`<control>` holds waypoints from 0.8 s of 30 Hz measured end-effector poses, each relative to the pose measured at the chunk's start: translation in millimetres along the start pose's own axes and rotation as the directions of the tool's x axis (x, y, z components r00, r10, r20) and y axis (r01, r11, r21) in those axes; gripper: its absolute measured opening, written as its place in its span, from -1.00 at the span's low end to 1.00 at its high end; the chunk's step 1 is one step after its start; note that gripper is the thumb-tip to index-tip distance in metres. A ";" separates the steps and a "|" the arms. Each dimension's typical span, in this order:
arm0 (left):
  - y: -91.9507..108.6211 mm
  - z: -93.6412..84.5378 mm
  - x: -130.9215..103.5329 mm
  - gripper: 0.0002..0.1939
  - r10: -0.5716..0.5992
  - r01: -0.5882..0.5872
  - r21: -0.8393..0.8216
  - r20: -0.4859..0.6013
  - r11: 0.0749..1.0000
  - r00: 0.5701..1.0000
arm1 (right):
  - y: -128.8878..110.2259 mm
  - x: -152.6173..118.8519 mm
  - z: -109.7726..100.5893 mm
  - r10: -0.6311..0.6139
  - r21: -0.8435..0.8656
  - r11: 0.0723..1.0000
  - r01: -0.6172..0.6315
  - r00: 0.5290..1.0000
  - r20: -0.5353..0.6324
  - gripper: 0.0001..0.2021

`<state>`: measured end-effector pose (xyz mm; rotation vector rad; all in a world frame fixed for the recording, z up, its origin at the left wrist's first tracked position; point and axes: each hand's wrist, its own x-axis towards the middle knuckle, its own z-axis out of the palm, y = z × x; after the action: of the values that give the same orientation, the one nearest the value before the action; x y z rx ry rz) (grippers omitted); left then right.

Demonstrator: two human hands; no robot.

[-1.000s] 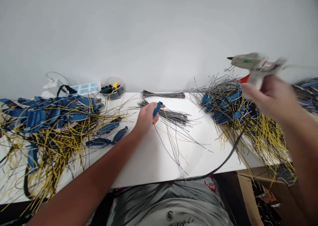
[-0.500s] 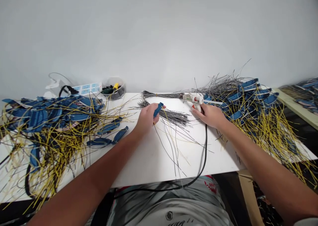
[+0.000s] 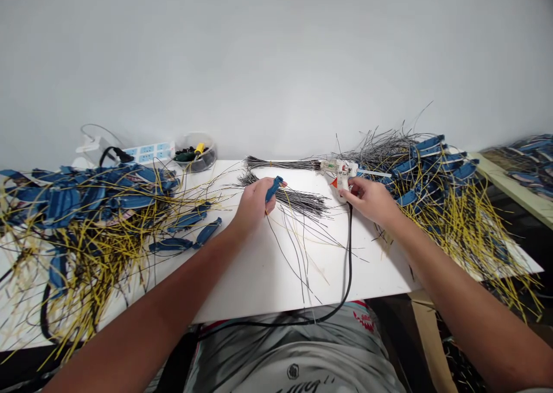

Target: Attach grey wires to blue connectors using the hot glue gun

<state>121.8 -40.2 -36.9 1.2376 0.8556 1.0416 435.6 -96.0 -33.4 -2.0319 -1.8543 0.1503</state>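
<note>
With some room before the front table edge (image 3: 259, 310), my left hand (image 3: 252, 204) pinches one blue fabric strip (image 3: 273, 189) and my right hand (image 3: 372, 200) grasps one glue gun (image 3: 343, 173).

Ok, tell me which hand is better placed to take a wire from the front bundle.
Probably the right hand: it could release the hot-glue gun, which appears to rest on the table, whereas the left hand grips a blue fabric piece.

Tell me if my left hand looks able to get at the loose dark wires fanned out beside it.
Probably yes: the dark wires lie right by the left hand, with nothing bulky seen in between. But that hand holds a blue piece, so it may need freeing first.
</note>
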 end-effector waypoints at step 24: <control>4.8 -0.1 -0.1 -0.61 -0.001 0.001 -0.044 0.000 0.999 1.000 | -41.1 -32.3 -11.7 0.102 0.090 0.992 -0.084 0.970 -0.220 -0.51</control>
<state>121.0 -40.2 -32.1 1.2003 0.8285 1.0544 397.0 -127.8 -13.9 -1.9921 -1.5922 0.0186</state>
